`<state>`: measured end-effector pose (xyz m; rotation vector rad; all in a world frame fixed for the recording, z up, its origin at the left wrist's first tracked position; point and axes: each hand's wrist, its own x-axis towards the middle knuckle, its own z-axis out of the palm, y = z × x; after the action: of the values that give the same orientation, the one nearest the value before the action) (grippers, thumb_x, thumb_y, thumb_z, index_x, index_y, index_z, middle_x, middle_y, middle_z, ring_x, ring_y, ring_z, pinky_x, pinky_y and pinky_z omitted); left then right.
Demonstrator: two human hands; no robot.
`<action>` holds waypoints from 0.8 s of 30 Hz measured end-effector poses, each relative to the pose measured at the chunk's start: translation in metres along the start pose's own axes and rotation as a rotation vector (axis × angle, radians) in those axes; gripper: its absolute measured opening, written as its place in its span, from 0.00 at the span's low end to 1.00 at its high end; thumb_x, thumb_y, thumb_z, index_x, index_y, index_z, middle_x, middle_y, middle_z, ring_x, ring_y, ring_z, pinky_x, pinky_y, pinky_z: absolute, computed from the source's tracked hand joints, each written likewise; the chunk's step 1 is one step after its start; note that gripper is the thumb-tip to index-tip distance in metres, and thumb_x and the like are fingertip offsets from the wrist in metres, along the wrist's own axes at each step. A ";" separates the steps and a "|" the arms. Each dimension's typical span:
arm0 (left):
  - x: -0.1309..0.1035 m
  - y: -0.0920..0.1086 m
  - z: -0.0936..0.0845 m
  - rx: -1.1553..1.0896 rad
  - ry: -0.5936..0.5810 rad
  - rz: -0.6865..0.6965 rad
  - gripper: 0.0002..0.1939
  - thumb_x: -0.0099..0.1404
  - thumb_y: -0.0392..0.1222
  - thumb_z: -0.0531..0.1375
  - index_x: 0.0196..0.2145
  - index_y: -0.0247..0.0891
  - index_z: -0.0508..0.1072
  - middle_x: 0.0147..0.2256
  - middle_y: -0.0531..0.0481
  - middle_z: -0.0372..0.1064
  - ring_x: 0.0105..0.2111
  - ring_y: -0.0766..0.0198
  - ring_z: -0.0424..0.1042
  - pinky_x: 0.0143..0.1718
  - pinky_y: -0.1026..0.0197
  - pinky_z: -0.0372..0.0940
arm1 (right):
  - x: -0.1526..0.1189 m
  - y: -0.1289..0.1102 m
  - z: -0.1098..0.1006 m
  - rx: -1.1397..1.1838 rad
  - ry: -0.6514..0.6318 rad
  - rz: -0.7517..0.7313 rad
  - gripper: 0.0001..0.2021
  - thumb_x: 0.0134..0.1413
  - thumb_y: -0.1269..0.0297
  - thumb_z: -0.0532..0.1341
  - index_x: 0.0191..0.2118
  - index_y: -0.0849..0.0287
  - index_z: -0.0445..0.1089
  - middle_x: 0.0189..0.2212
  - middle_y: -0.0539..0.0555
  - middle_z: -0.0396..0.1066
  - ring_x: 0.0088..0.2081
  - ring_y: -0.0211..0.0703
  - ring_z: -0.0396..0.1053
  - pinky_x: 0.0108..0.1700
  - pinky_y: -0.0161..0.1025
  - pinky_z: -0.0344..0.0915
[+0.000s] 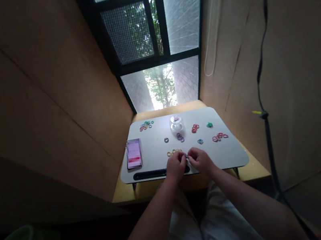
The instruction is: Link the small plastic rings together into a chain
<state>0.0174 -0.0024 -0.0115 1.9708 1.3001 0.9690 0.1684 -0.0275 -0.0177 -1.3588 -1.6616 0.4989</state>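
My left hand (176, 166) and my right hand (201, 160) meet over the near edge of the white folding table, fingertips pinched close together. Between them shows a small purplish elastic band (186, 156), mostly hidden by the fingers. Just beyond my left hand lie yellow elastic bands (174, 152), partly covered by it. Farther back are purple bands (180, 137), a dark band (166, 139) and blue bands (200, 141). Red bands (194, 128), green bands (209, 125) and pink bands (220, 137) lie in separate groups to the right.
A clear round container (176, 124) stands at the back middle of the white table (152, 143). Mixed-colour bands (146, 126) lie at the back left, and a phone (134, 153) nearer. A black slot (149, 174) runs along the front edge. A dark cable (269, 139) hangs at right.
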 end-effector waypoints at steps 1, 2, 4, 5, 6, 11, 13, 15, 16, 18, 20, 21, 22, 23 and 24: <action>0.000 0.000 0.000 0.006 -0.001 -0.001 0.06 0.63 0.40 0.56 0.34 0.40 0.73 0.31 0.52 0.74 0.31 0.64 0.71 0.35 0.63 0.62 | 0.000 0.000 0.000 -0.006 0.010 0.001 0.04 0.51 0.65 0.56 0.27 0.57 0.64 0.21 0.47 0.64 0.23 0.36 0.60 0.27 0.33 0.57; 0.000 0.000 0.001 0.012 -0.003 -0.002 0.06 0.64 0.40 0.56 0.33 0.40 0.73 0.31 0.52 0.73 0.31 0.65 0.71 0.34 0.63 0.62 | 0.000 0.000 0.000 -0.013 0.017 0.002 0.05 0.51 0.65 0.56 0.26 0.57 0.64 0.22 0.47 0.64 0.24 0.37 0.61 0.27 0.33 0.58; 0.000 0.000 0.001 0.021 -0.009 -0.004 0.07 0.64 0.42 0.56 0.33 0.40 0.73 0.30 0.52 0.73 0.30 0.65 0.70 0.34 0.63 0.62 | 0.001 0.001 0.001 -0.019 0.038 0.011 0.05 0.51 0.65 0.56 0.27 0.57 0.64 0.22 0.48 0.65 0.25 0.37 0.62 0.28 0.33 0.59; 0.000 0.001 0.001 0.021 -0.012 -0.009 0.07 0.64 0.42 0.56 0.33 0.40 0.73 0.30 0.52 0.73 0.30 0.65 0.71 0.33 0.63 0.62 | 0.002 0.001 0.001 -0.015 0.053 0.016 0.05 0.51 0.65 0.56 0.27 0.57 0.64 0.22 0.48 0.65 0.25 0.37 0.62 0.29 0.33 0.59; 0.000 0.001 0.001 0.015 -0.013 -0.016 0.07 0.64 0.43 0.56 0.34 0.40 0.74 0.30 0.51 0.74 0.30 0.65 0.71 0.33 0.63 0.62 | 0.003 0.001 0.001 -0.004 0.072 0.024 0.05 0.52 0.65 0.56 0.27 0.57 0.64 0.23 0.48 0.65 0.25 0.37 0.62 0.29 0.33 0.59; 0.003 -0.001 0.001 -0.032 -0.019 -0.040 0.08 0.63 0.43 0.58 0.38 0.40 0.74 0.32 0.51 0.75 0.31 0.65 0.73 0.35 0.63 0.63 | 0.015 0.005 -0.012 -0.017 0.142 0.066 0.05 0.53 0.65 0.56 0.28 0.57 0.65 0.24 0.49 0.66 0.24 0.37 0.62 0.29 0.34 0.60; 0.004 -0.001 0.001 -0.042 -0.020 -0.041 0.08 0.63 0.43 0.58 0.38 0.40 0.74 0.31 0.51 0.75 0.31 0.65 0.73 0.35 0.63 0.63 | 0.020 0.008 -0.024 -0.130 0.171 0.052 0.04 0.52 0.66 0.57 0.28 0.57 0.66 0.26 0.50 0.67 0.24 0.37 0.62 0.30 0.35 0.60; 0.004 -0.001 0.000 -0.042 -0.029 -0.039 0.07 0.62 0.43 0.58 0.37 0.40 0.74 0.30 0.52 0.74 0.30 0.65 0.73 0.34 0.63 0.63 | 0.026 0.014 -0.038 -0.258 0.210 0.029 0.04 0.52 0.68 0.57 0.28 0.58 0.66 0.27 0.51 0.67 0.26 0.38 0.62 0.32 0.35 0.59; 0.004 0.000 0.000 -0.040 -0.033 -0.037 0.07 0.62 0.42 0.58 0.36 0.39 0.74 0.29 0.52 0.74 0.30 0.65 0.72 0.34 0.63 0.63 | 0.029 0.018 -0.044 -0.314 0.227 0.018 0.04 0.53 0.68 0.56 0.28 0.58 0.66 0.27 0.51 0.67 0.27 0.38 0.62 0.33 0.35 0.58; 0.004 0.002 -0.001 -0.038 -0.036 -0.034 0.07 0.62 0.42 0.58 0.35 0.39 0.74 0.29 0.52 0.74 0.29 0.65 0.72 0.33 0.63 0.62 | 0.035 0.026 -0.055 -0.417 0.246 -0.010 0.04 0.53 0.69 0.56 0.28 0.58 0.66 0.28 0.51 0.67 0.28 0.39 0.62 0.34 0.36 0.58; 0.004 0.005 -0.003 -0.037 -0.034 -0.032 0.07 0.61 0.41 0.58 0.35 0.39 0.74 0.29 0.52 0.74 0.28 0.65 0.71 0.32 0.63 0.61 | 0.043 0.032 -0.063 -0.507 0.231 -0.037 0.05 0.54 0.70 0.57 0.29 0.58 0.66 0.29 0.52 0.67 0.30 0.40 0.63 0.35 0.36 0.57; 0.004 0.005 -0.003 -0.037 -0.033 -0.031 0.07 0.61 0.41 0.58 0.34 0.39 0.74 0.28 0.52 0.74 0.28 0.65 0.70 0.32 0.63 0.61 | 0.046 0.035 -0.065 -0.547 0.213 -0.047 0.05 0.54 0.70 0.57 0.29 0.58 0.66 0.30 0.52 0.67 0.30 0.40 0.63 0.35 0.36 0.57; 0.004 0.006 -0.004 -0.038 -0.033 -0.030 0.07 0.61 0.41 0.58 0.34 0.39 0.74 0.28 0.52 0.74 0.28 0.65 0.70 0.31 0.63 0.61 | 0.049 0.037 -0.066 -0.584 0.190 -0.056 0.05 0.54 0.71 0.57 0.29 0.58 0.66 0.30 0.52 0.67 0.31 0.41 0.63 0.35 0.36 0.57; 0.003 0.006 -0.004 -0.040 -0.033 -0.027 0.06 0.61 0.41 0.58 0.34 0.39 0.74 0.28 0.52 0.74 0.28 0.65 0.70 0.31 0.63 0.60 | 0.051 0.038 -0.066 -0.617 0.163 -0.065 0.05 0.55 0.71 0.57 0.30 0.58 0.67 0.31 0.53 0.67 0.31 0.41 0.63 0.35 0.36 0.56; 0.003 0.007 -0.004 -0.042 -0.033 -0.025 0.06 0.61 0.41 0.58 0.34 0.39 0.74 0.28 0.52 0.74 0.28 0.65 0.70 0.31 0.63 0.60 | 0.053 0.040 -0.066 -0.649 0.135 -0.075 0.05 0.55 0.71 0.57 0.30 0.58 0.67 0.31 0.53 0.67 0.32 0.41 0.63 0.35 0.36 0.56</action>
<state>0.0181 -0.0016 -0.0030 1.9268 1.2733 0.9403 0.2459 0.0192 0.0059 -1.7278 -1.8288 -0.2021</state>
